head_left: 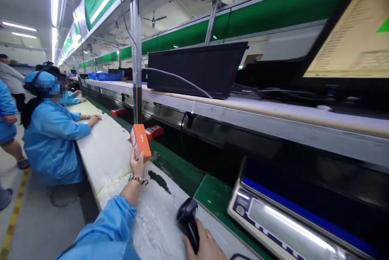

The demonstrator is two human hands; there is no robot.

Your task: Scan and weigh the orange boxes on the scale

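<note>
My left hand point(137, 165) holds one orange box point(140, 141) upright by its lower end at the centre of the frame, above the white bench point(106, 158), while my right hand point(204, 244) at the bottom edge is wrapped around a black handheld scanner point(187, 221). To do this well I judge I should turn the box's label squarely toward the scanner's head and keep it steady. I count three orange boxes: mine and two lying on the green belt point(179, 169), at point(154, 131) and point(118, 111).
</note>
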